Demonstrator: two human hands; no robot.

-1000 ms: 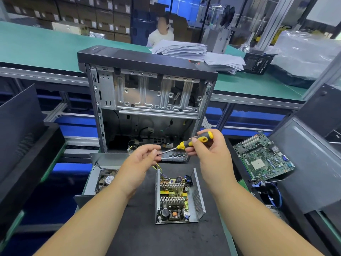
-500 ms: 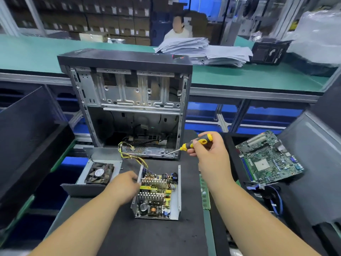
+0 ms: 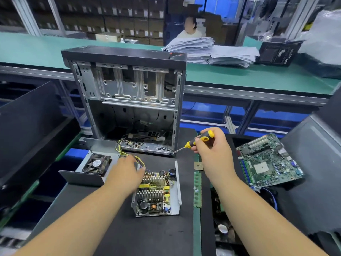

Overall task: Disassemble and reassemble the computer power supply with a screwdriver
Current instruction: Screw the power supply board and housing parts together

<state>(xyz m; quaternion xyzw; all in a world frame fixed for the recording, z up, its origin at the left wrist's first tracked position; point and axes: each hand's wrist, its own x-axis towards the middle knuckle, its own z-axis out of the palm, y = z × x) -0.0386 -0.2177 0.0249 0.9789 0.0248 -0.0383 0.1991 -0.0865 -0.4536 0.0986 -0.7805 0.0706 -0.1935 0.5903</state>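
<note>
Open power supply on black mat, screwdriver held above it, factory bench setting.

Black mat [image 3: 114,228] covers the bench; green-topped counter [image 3: 239,76] behind with paper stacks [image 3: 212,50], boxes on shelves beyond, a seated person far back. Upright empty PC case [image 3: 127,100] on the mat, side open, cables and a metal bracket at its floor. Power supply [image 3: 156,193] sits in front of the case, lid off, board and heatsinks exposed, long axis running away from viewer; yellow wires lead toward case. Fan cover [image 3: 92,167] lies left, motherboard [image 3: 267,161] right, RAM stick [image 3: 197,189] beside the supply. Left hand [image 3: 127,174] at the supply's left wall, fingers blurred, grip cannot tell. Right hand [image 3: 212,150] fingers curled round screwdriver [image 3: 195,143], tip pointing down-left toward case corner.
</note>
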